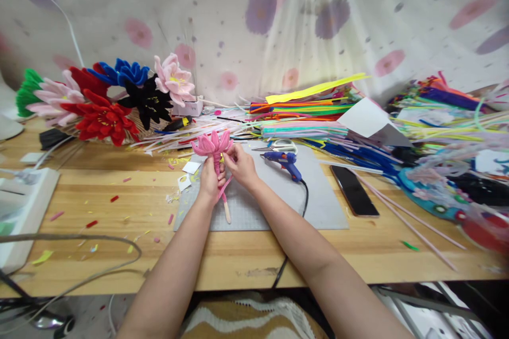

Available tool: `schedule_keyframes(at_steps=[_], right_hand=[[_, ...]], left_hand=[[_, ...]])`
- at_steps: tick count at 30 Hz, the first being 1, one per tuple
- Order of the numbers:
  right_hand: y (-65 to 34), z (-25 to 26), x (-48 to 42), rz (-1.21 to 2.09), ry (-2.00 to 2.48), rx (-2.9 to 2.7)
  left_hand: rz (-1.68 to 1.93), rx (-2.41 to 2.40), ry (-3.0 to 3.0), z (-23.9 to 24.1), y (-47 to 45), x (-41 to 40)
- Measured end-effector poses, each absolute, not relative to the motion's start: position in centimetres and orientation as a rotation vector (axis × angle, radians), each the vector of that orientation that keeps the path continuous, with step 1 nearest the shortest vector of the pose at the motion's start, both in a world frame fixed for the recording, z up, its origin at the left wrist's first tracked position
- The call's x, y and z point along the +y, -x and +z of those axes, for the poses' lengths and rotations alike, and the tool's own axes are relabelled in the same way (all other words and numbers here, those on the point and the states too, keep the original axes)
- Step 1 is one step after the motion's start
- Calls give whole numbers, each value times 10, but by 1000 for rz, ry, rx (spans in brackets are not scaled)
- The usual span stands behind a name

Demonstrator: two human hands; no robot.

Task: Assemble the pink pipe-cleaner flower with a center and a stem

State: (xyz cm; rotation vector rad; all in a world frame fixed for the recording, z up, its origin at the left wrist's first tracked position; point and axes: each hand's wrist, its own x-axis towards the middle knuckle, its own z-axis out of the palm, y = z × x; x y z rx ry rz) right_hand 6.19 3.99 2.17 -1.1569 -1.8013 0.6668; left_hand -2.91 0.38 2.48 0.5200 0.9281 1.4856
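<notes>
A pink pipe-cleaner flower (213,143) stands upright over the grey cutting mat, its petals spread at the top. My left hand (209,179) is closed round its pink-wrapped stem, just below the bloom. At the right of the stem, my right hand (240,166) is closed in a pinch; what lies between its fingertips is too small to make out. A pink strand hangs below my hands beside the pale, bare end of the stem stick (227,213). The blue hot glue gun (284,161) and white-handled scissors (284,146) lie right of my right hand.
Finished flowers (105,116) fill a basket at the back left. Bundles of coloured pipe cleaners (306,108) line the back. A phone (353,190) lies right of the cutting mat (318,206). The glue gun's cord (305,198) runs over the table's front edge. Scraps litter the left side.
</notes>
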Motion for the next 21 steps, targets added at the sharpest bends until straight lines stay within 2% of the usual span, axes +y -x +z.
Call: schedule_keyframes(at_steps=[21], right_hand=[[-62, 21, 39, 644, 1179, -1845]], left_hand=[[1507, 994, -440, 27, 25, 4]])
